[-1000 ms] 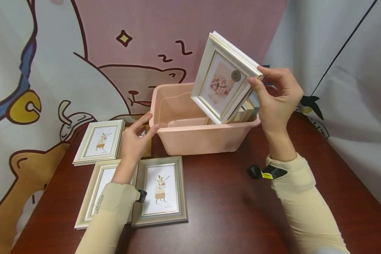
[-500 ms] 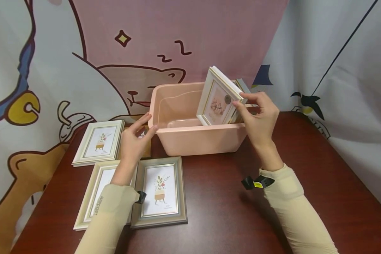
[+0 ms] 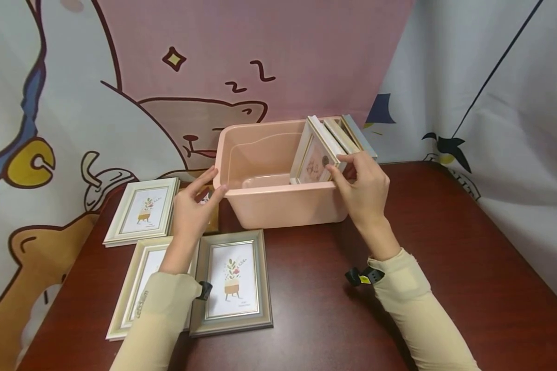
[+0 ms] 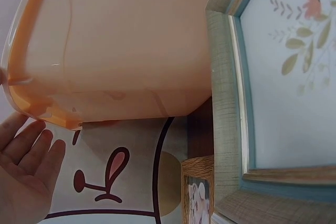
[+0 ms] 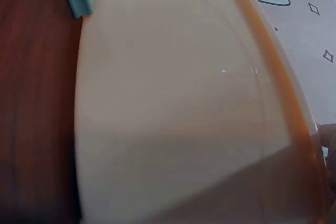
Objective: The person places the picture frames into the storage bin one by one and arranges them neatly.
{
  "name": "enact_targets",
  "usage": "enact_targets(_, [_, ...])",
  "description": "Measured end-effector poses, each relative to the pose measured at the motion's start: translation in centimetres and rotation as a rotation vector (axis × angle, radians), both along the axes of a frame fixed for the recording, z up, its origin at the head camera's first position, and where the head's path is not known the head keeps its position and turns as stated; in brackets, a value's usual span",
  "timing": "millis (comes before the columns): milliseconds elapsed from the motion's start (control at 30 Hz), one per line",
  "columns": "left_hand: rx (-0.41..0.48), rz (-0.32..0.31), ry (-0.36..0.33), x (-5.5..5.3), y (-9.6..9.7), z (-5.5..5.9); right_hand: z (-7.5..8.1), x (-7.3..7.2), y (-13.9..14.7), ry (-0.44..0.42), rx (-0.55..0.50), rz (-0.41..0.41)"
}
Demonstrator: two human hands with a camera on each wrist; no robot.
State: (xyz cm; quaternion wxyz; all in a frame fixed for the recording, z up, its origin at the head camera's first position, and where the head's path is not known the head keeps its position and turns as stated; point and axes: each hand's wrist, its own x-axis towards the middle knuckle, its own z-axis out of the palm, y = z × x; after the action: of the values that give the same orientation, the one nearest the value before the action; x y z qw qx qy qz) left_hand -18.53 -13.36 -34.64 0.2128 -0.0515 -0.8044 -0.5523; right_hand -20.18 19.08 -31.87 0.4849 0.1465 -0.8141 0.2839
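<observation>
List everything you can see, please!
Table: one, reddish, underneath.
Bin: one, pink, on table.
Flower frame: one, white, in bin.
Frames beside it: at least two, cream and bluish, in bin.
Back frame: at least one, white, table's left.
Partly hidden frame: one, cream, table's left.
Neighbouring frame: one, greyish, beside cream one.
Small frame: one, brown, left of bin.
Cartoon backdrop: one, pink and white, behind.
Wrist cameras: two, black, on wrists.
Sleeves: two, cream, on arms.
Left hand: one, bare, bin's left rim.
Right hand: one, bare, pinching flower frame.
</observation>
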Motion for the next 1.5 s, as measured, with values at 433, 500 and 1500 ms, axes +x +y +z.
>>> enact_targets(433, [0.009, -0.002, 0.016, 0.1, 0.2, 0.0, 0.3, 0.3, 0.5, -0.037, 0.053, 0.013])
enact_targets(500, [0.004, -0.002, 0.020, 0.1, 0.2, 0.0, 0.3, 0.3, 0.6, -0.040, 0.057, 0.021])
enact_targets(1500, [-0.123, -0.069, -0.289, 3.5, -2.4, 1.0, -1.0, 0.9, 5.4, -0.223, -0.304, 0.160])
